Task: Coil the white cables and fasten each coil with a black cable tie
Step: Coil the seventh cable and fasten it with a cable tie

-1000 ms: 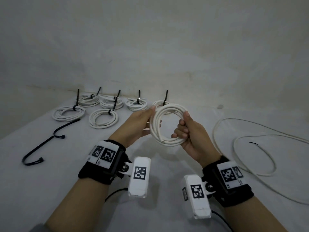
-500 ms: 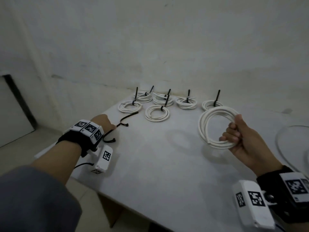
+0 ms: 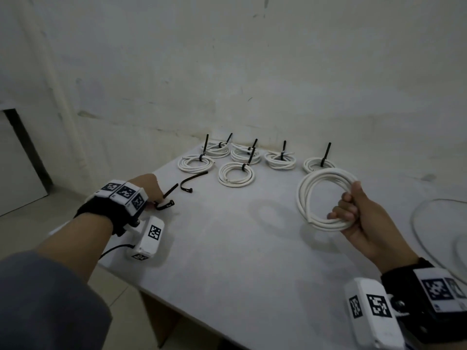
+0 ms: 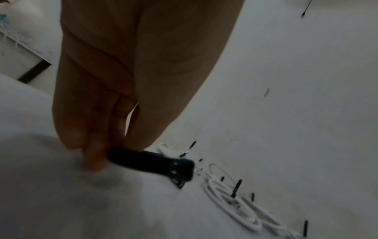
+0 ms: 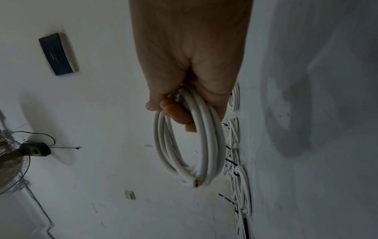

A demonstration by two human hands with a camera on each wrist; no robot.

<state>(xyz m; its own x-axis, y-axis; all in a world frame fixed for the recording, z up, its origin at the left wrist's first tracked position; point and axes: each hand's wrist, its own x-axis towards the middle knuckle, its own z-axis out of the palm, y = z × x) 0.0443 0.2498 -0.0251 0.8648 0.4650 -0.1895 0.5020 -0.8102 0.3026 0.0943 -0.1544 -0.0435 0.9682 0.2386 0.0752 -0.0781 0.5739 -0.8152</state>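
So the right hand (image 3: 361,218) has its fingers curled round the right side of a fresh white coil (image 3: 326,198), holding it up off the table (image 3: 227,261) with the loop standing roughly upright and facing the camera, nothing fastened round it yet. The left hand (image 3: 149,188) is way over at the table's left edge, fingertips down on a black cable tie (image 3: 165,200). In the left wrist view the fingers (image 4: 96,155) look pinched on one end of it with the buckle end sticking out to the right, though that view is blurry, so I wouldn't swear the tie is off the table yet. What matters for the next bit: tie and coil are well apart, the tie at the left and the coil at the right, with bare table between them. The tie's long axis runs roughly left to right and away, so it will probably need turning to cross the bundle of strands beside the right hand's grip. A second loose tie (image 3: 193,180) lies just beyond the left hand. Six finished coils (image 3: 236,174) with ties sticking up sit along the far edge, and an uncoiled cable (image 3: 417,223) trails off at the right.
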